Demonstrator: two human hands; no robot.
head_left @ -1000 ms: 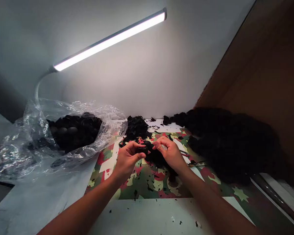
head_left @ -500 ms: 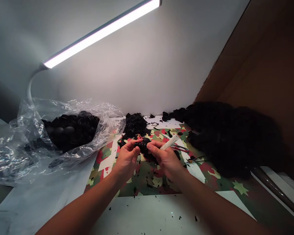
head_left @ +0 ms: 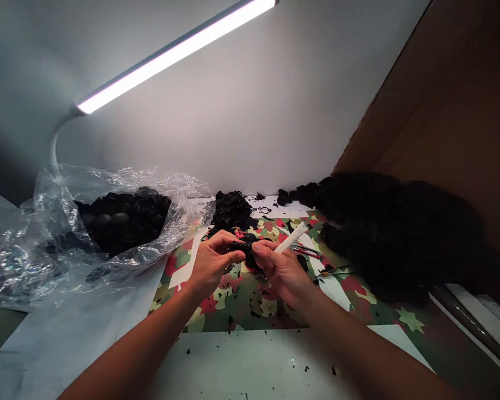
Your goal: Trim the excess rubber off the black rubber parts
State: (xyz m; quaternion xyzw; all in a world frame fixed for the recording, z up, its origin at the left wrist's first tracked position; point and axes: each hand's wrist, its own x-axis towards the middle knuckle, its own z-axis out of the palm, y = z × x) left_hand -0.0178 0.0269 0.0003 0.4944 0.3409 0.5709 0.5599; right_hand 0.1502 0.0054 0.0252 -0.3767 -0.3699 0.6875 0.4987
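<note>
In the middle of the head view, my left hand [head_left: 211, 264] pinches a small black part [head_left: 242, 248] between thumb and fingers. My right hand [head_left: 281, 271] is closed around a tool with a white handle [head_left: 292, 238] that slants up to the right; its working end is hidden by my fingers and the dark part. Both sets of fingertips meet at the black part. Just behind my hands lies a heap of black scraps [head_left: 232, 210]. A thin red tool [head_left: 307, 251] lies beyond my right hand.
A clear plastic bag [head_left: 23, 261] at left holds many round black parts [head_left: 116, 219]. To the right, a large black pile [head_left: 400, 239] leans by a cardboard panel [head_left: 450, 111]. A lit lamp [head_left: 175, 58] hangs above. Black crumbs dot the camouflage-patterned sheet [head_left: 250, 316].
My left hand has turned a little, its thumb now stretched flatter along the black part, which has shifted in the grip. The view has moved slightly. My right hand keeps its hold on the white-handled tool.
</note>
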